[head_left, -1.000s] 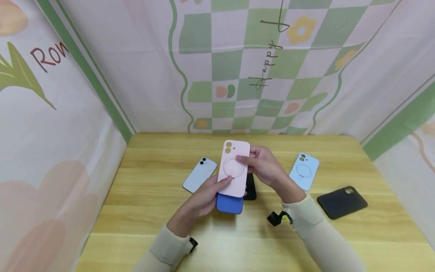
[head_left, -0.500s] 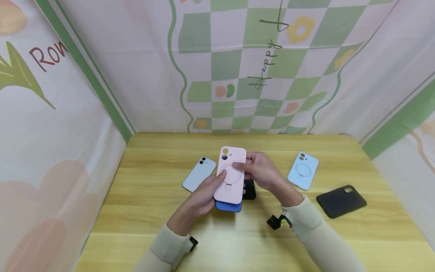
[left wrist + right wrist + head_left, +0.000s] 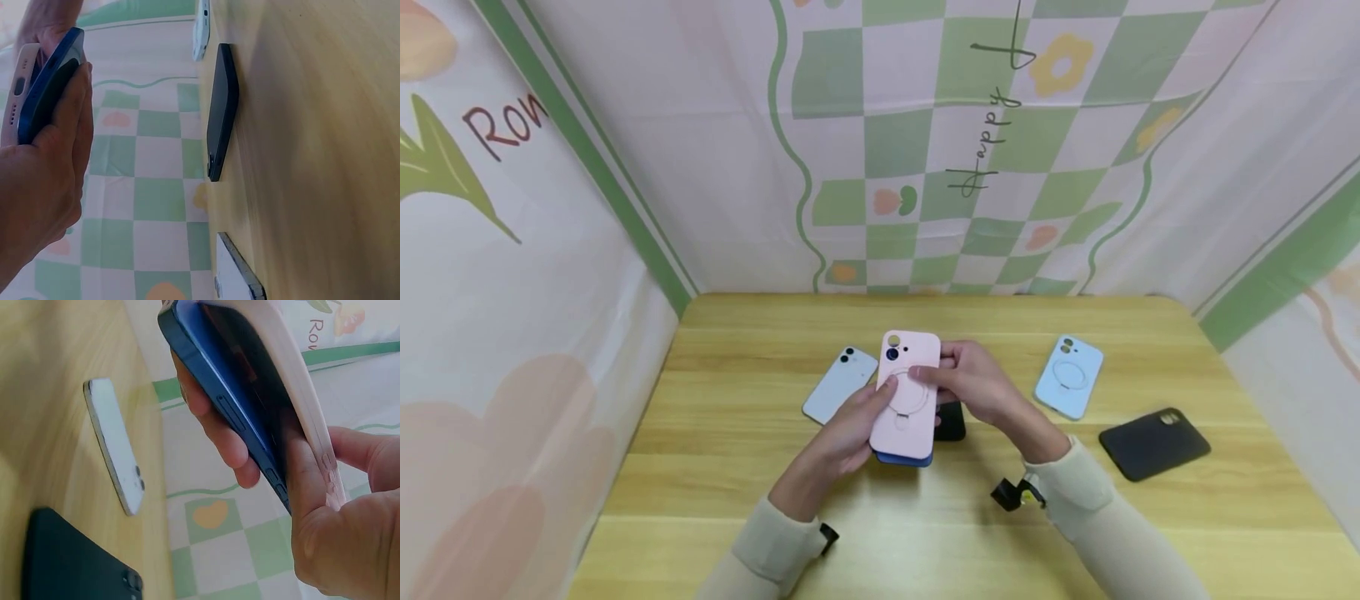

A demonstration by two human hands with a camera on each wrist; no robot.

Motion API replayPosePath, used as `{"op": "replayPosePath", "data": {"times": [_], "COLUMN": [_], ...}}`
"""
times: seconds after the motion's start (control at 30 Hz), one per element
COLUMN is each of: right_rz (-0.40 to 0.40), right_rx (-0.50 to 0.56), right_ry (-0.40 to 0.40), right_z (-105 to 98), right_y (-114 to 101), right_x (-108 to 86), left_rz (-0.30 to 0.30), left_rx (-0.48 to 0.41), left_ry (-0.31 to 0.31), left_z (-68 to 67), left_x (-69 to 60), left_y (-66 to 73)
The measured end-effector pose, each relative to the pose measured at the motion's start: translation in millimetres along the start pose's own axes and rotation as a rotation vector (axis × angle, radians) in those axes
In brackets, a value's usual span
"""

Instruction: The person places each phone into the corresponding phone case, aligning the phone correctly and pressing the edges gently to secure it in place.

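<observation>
Head view shows a pale pink plastic phone case [image 3: 913, 417] with a thin ring on its face, held above a light wooden table [image 3: 715, 500]. The left hand [image 3: 853, 421] grips it from 9 o'clock, thumb on the case, fingers beneath a slim dark-blue phone [image 3: 234, 394]. The right hand [image 3: 968, 375] pinches the case's edge from 2 o'clock; its thumb lies on the outer face. Right wrist view shows its fingers in the gap between case and phone, which sit at an angle. The phone's end peeks out at the case's 6 o'clock.

Around the case on the table lie a white phone [image 3: 841, 385] at 9 o'clock, a black slab with camera lenses [image 3: 224, 112] at 4, a light-blue ringed case [image 3: 1070, 377] at 3 and, farther out, a matte black case [image 3: 1153, 446].
</observation>
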State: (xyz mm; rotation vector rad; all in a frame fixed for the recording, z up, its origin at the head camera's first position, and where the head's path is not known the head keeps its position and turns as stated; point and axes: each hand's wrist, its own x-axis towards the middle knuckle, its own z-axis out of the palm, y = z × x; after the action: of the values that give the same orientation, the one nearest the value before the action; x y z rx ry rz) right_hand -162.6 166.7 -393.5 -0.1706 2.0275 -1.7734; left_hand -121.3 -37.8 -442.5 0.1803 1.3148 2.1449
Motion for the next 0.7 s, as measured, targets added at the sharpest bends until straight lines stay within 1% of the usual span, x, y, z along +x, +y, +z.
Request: {"op": "replayPosePath", "data": {"times": [0.1,0.2,0.27,0.37,0.43,0.47,0.5,0.57,0.63,0.7], "right_rz": [-0.036,-0.092,-0.145,-0.232,-0.272,-0.289,-0.299,-0.309,-0.303,-0.287], "right_rx": [-0.086,-0.188,-0.28,-0.462,-0.562,-0.6,-0.625,-0.646,-0.646,-0.622], "right_ry": [0.031,0.092,0.152,0.242,0.284,0.289,0.281,0.234,0.159,0.071], "right_z": [-3,-7,-8,-10,-11,-11,-12,-13,-15,-16], "right_y": [-4,-10,-13,-17,-19,-20,-21,-24,-25,-26], "right_x": [-0.7,-1.8,-2.2,-0.8,0.8,1.8,3.2,5.4,8.4,11.5], "left_rz": [0.02,0.036,0.043,0.043,0.033,0.025,0.018,0.002,-0.009,-0.016], "left_rx": [-0.006,-0.011,-0.016,-0.021,-0.021,-0.02,-0.016,-0.007,0.005,0.029], "left_ry": [-0.029,-0.057,-0.062,-0.059,-0.059,-0.064,-0.069,-0.089,-0.104,-0.107], "left_z": [0.4,0.9,1.3,1.6,1.6,1.7,1.8,2.2,2.6,3.2], "left_x": [0.1,0.3,0.1,-1.0,-1.9,-2.3,-2.7,-3.5,-4.3,-4.8], "left_y": [0.4,1.0,1.7,2.2,2.1,1.9,1.6,0.6,-0.4,-1.5]}}
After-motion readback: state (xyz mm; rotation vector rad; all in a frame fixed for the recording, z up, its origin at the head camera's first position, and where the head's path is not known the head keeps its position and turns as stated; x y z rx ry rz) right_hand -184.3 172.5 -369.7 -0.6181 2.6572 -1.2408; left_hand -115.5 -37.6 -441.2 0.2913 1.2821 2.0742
